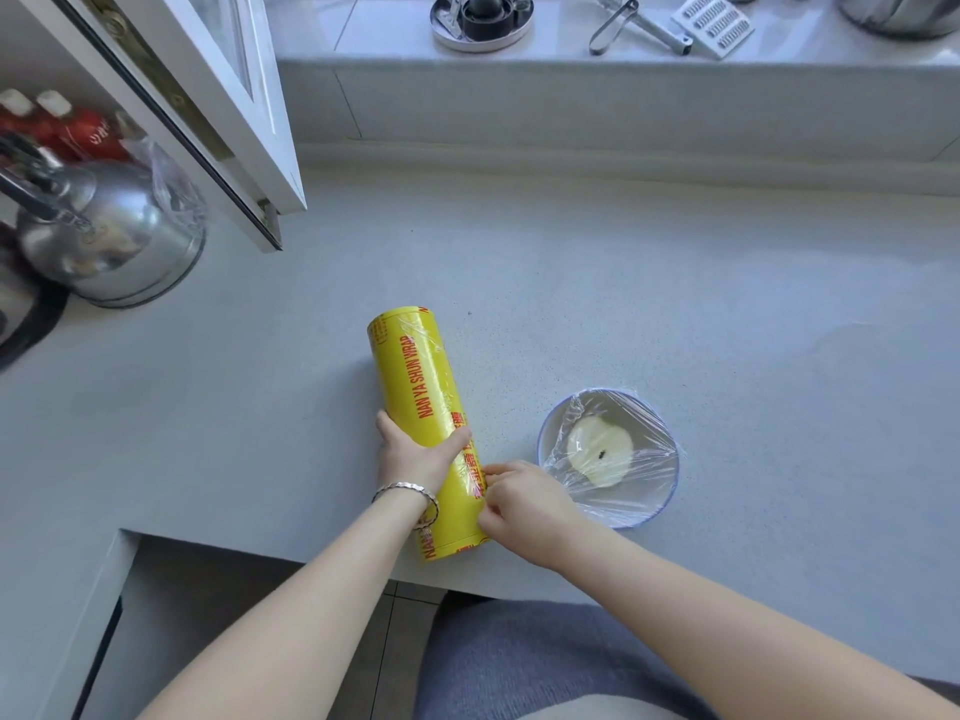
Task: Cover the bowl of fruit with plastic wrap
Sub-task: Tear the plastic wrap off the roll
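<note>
A yellow roll (415,387) of plastic wrap lies on its side on the grey counter (675,304). One end points far and slightly left. The other reaches the counter's near edge. The left hand (410,454) grips the roll from the left, a little nearer than its middle, with the fingers curled over the top and the thumb against the right side. A silver bracelet (410,491) sits on that wrist. The right hand (524,504) is at the roll's right side, close to its near end. Its fingers are curled and its fingertips (485,480) and thumb pinch at the roll's surface; whether a loose edge of film is caught between them cannot be told. Just right of the roll, and touching neither it nor the hands, stands the bowl (541,444), pale with a blue rim. Clear film (634,428) is stretched across its mouth and creases down over the rim. Through it shows one pale piece of cut fruit (597,452) with a dark spot at its core. At the far left stand a shiny metal kettle (104,241) and, behind it, red bottles (78,132) with white caps. A white window frame (208,96) juts out over that corner. On the raised ledge (571,70) along the far side lie a round tin (480,18), a metal peeler (639,23) and a white grater (714,23).
</note>
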